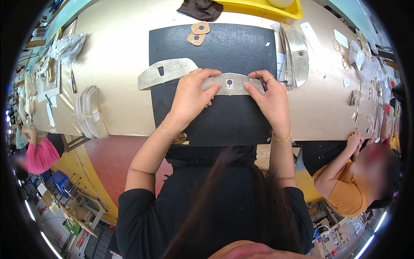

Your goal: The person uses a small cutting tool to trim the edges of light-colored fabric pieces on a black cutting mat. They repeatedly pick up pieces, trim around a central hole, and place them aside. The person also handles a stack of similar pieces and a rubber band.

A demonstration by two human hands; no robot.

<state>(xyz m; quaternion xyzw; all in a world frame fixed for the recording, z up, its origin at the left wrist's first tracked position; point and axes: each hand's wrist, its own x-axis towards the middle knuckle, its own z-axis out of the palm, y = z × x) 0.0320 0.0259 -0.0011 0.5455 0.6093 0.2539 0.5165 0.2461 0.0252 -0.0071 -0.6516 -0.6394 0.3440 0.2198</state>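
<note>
Item 1, nearest: the left hand is pressing flat on the left half of a curved silver-grey glittery strip, fingers spread and lying over its upper edge rather than closed round it.

Item 2: the right hand is pinning the strip's right end, fingers drawn narrow at the tip; a dark slim thing is showing there, too small to identify.

Item 3: the strip itself is lying across the middle of a black mat, which is covering the centre of the tan surface. A small tan patch with a dark dot is sitting at the strip's centre, between the two hands, and is looking already placed.

Item 4, at ten o'clock from the hands: a second glittery strip with a square cut-out and no patch is resting half on the mat, touching or just beside the first.

Item 5, at twelve o'clock: two loose tan patches are waiting near the mat's far edge.

Item 6, at two o'clock: a stack of glittery pieces, the top one bearing a patch, is standing at the mat's right edge.

Item 7, at nine o'clock: a bundle of pale cut pieces is lying on the surface.

Item 8, farthest: a yellow tray is sitting at the far edge.

Progress, as judged: some pieces are appearing finished, one is in hand, and at least one strip and two patches are remaining.
</note>
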